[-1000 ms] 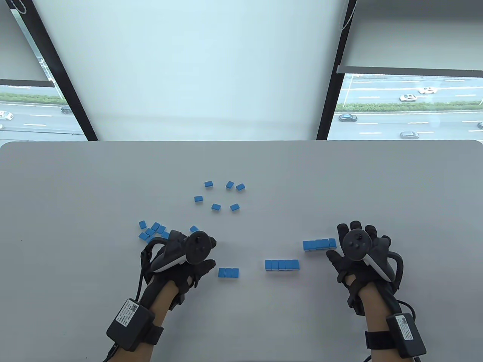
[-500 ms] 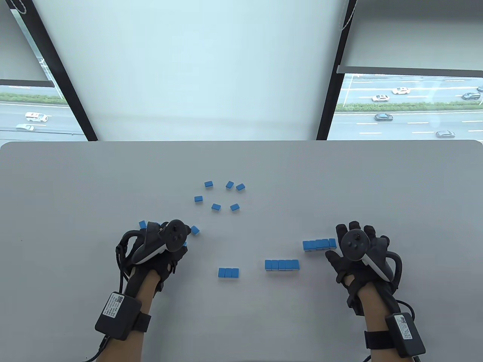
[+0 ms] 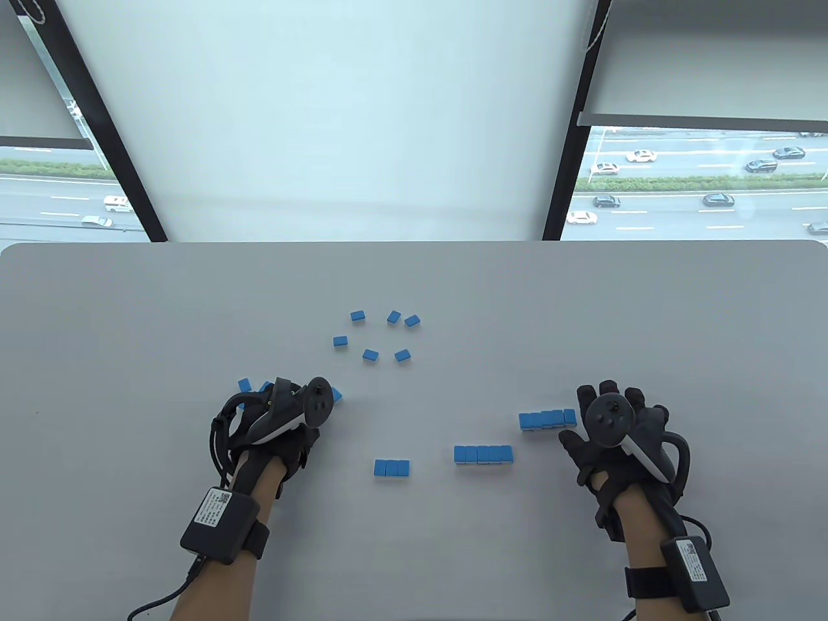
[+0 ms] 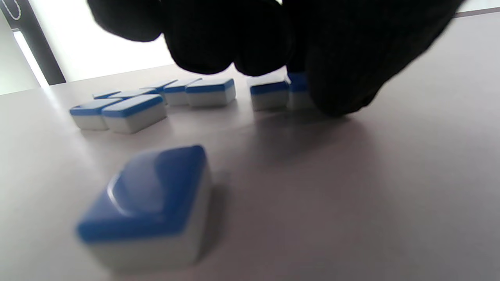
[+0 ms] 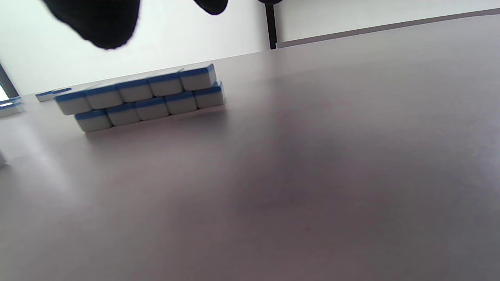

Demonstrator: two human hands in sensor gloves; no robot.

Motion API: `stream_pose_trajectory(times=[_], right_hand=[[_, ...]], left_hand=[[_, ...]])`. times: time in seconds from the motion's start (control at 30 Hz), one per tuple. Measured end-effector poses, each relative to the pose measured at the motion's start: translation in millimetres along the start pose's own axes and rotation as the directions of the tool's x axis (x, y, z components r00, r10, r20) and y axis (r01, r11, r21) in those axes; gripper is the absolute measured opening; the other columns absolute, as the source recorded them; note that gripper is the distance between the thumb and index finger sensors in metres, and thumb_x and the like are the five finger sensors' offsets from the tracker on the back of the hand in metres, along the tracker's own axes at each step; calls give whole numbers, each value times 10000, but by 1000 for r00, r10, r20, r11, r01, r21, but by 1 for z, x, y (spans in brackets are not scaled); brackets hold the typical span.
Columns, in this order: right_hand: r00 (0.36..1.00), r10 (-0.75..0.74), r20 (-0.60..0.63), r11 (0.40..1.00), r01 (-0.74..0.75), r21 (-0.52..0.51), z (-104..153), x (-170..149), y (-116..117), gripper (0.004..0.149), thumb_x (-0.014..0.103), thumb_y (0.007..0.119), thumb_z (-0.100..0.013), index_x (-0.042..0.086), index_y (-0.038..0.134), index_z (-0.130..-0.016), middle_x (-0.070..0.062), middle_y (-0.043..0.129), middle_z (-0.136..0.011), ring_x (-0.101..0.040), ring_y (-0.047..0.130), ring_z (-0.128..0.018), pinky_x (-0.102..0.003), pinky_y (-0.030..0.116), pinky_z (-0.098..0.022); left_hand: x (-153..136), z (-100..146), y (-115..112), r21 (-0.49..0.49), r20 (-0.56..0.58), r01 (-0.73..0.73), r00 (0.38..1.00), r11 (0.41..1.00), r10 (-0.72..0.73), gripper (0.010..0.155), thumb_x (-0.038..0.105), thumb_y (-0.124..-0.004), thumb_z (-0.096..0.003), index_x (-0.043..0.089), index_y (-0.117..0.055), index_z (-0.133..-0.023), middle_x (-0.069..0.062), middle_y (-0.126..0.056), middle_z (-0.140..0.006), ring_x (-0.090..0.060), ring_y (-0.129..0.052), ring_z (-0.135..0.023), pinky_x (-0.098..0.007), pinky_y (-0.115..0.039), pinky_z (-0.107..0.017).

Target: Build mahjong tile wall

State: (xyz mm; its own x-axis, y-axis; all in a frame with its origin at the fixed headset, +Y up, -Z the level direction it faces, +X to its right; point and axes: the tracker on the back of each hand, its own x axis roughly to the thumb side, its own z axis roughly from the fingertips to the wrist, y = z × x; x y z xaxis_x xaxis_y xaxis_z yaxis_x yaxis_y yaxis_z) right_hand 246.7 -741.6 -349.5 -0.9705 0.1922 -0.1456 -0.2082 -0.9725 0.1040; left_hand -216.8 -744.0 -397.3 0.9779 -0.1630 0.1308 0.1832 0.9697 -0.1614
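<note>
Blue-backed white mahjong tiles lie on the grey table (image 3: 129, 310). A row of three (image 3: 391, 468) and a row of several (image 3: 483, 454) sit near the front. Further right is a two-layer row (image 3: 546, 419) (image 5: 140, 97). My right hand (image 3: 611, 404) lies flat with spread fingers, just right of that row. My left hand (image 3: 291, 404) hovers over a loose cluster of tiles (image 3: 244, 386) (image 4: 133, 111). Its bunched fingers (image 4: 218, 43) hang over the tiles, and one digit (image 4: 340, 78) reaches the table beside a half-hidden tile (image 4: 297, 84). No grip on that tile shows.
Several more loose tiles (image 3: 375, 336) are scattered at mid-table. One single tile (image 4: 148, 203) lies close under my left wrist. The far table edge (image 3: 414, 243) runs below the windows.
My left hand went from beside the three-tile row up and left to the loose cluster, then shifted slightly right. The right hand and the rows stayed put.
</note>
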Motion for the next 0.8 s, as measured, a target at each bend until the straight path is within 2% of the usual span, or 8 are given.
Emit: stream_pose_trajectory(times=[0.13,0.4,0.67,0.8], right_hand=[[1000,-1,0,1000,1,1,0,0,0,790,612,693,-404,337,338,-1054,-12,214,-1137,-421,161,-1005,-654,111,-643],[1000,-8,1,1000,8,-6,0,-1,-1,788,612,693,-405,338,338,-1053,-11,213,-1137,-420,161,-1005,-654,111,-643],[1000,-6,5,1000,6,-8,0,-1,-1,788,613,692,-405,339,338,-1053,-11,214,-1136,-422,162,-1004,-654,112,-643],[1000,-5,3,1000,5,-9,0,-1,-1,789,612,692,-404,337,339,-1053,-11,214,-1136,-421,163,-1005,-654,112,-643]], left_hand=[[2,5,2,-5,15,-10,1000,1000,10,563,490,-888,-398,361,-785,-935,61,-792,-875,-226,-806,-749,-572,-637,-667],[23,32,29,50,114,-93,990,994,87,598,477,-889,-392,246,-780,-933,19,-906,-845,-227,-926,-687,-556,-743,-612],[53,42,28,-59,212,-104,971,993,114,604,482,-900,-386,222,-796,-921,13,-931,-836,-229,-951,-680,-553,-765,-602],[65,41,22,-80,243,-80,965,994,97,605,479,-902,-385,225,-791,-923,15,-928,-839,-227,-951,-682,-549,-764,-605]])
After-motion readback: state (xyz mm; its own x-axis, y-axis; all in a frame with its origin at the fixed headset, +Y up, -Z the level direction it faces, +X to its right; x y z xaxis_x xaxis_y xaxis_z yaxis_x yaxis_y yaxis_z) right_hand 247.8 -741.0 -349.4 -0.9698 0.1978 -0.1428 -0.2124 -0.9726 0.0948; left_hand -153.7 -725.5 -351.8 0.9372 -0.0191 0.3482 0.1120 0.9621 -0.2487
